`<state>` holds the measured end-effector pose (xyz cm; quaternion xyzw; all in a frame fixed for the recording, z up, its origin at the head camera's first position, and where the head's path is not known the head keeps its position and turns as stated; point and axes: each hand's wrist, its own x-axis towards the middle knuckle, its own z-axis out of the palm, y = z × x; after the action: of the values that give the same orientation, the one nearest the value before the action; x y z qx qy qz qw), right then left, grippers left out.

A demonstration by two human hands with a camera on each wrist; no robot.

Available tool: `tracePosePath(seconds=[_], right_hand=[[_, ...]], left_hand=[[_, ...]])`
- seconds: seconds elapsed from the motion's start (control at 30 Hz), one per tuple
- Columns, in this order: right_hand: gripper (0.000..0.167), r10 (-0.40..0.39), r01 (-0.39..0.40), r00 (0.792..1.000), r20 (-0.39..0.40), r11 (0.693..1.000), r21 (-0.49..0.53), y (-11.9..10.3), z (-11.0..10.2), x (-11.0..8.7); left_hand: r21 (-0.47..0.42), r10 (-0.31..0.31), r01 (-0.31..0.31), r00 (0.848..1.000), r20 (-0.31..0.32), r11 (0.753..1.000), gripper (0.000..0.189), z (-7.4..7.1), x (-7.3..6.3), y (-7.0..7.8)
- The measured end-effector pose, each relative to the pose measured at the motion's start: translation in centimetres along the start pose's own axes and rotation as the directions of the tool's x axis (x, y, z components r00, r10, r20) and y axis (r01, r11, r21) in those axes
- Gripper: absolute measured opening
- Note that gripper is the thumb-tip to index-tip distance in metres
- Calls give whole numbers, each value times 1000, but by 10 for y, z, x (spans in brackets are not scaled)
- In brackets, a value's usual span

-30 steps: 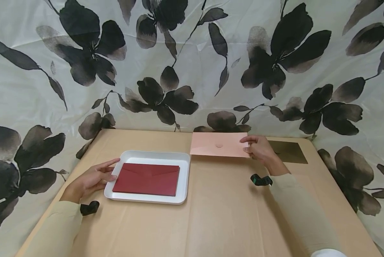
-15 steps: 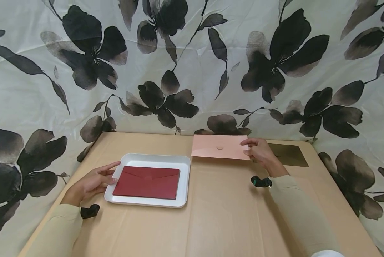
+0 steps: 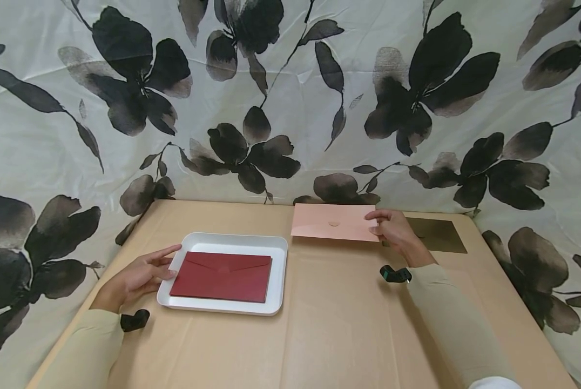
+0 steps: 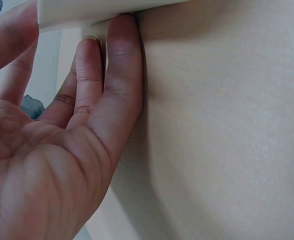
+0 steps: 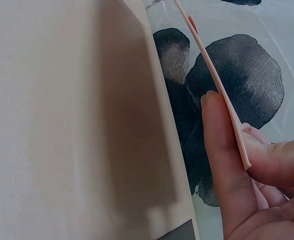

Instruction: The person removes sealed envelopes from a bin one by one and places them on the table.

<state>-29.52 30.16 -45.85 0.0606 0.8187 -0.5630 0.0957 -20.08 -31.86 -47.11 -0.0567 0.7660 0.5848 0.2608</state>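
Observation:
In the head view, my right hand (image 3: 392, 229) pinches the right edge of a pink envelope (image 3: 333, 222) with a round seal mark. The right wrist view shows the pink envelope (image 5: 218, 80) edge-on between thumb and fingers, its shadow on the table below. My left hand (image 3: 142, 278) holds the left rim of a white tray (image 3: 222, 308), its index finger along the rim. Up close, the left fingers (image 4: 122, 65) reach the tray's edge (image 4: 97, 11). A dark red envelope (image 3: 222, 276) lies flap side up in the tray.
A dark gold envelope (image 3: 438, 235) lies at the table's back right, partly behind the right hand. The light wooden table (image 3: 329, 335) runs back to a floral curtain (image 3: 329, 97). A black wrist camera (image 3: 394, 274) sits by each sleeve.
The head view has tilted slightly, so everything sits a little lower. Both hands, the tray and the pink envelope keep nearly the same places.

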Motion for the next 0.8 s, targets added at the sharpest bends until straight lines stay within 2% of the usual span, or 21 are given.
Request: tracePosePath(seconds=[0.8], right_hand=[[34, 20, -20, 1000, -13, 1000, -9, 8, -1, 5]], left_hand=[[3, 16, -16, 1000, 10, 1000, 88, -1, 0, -1]])
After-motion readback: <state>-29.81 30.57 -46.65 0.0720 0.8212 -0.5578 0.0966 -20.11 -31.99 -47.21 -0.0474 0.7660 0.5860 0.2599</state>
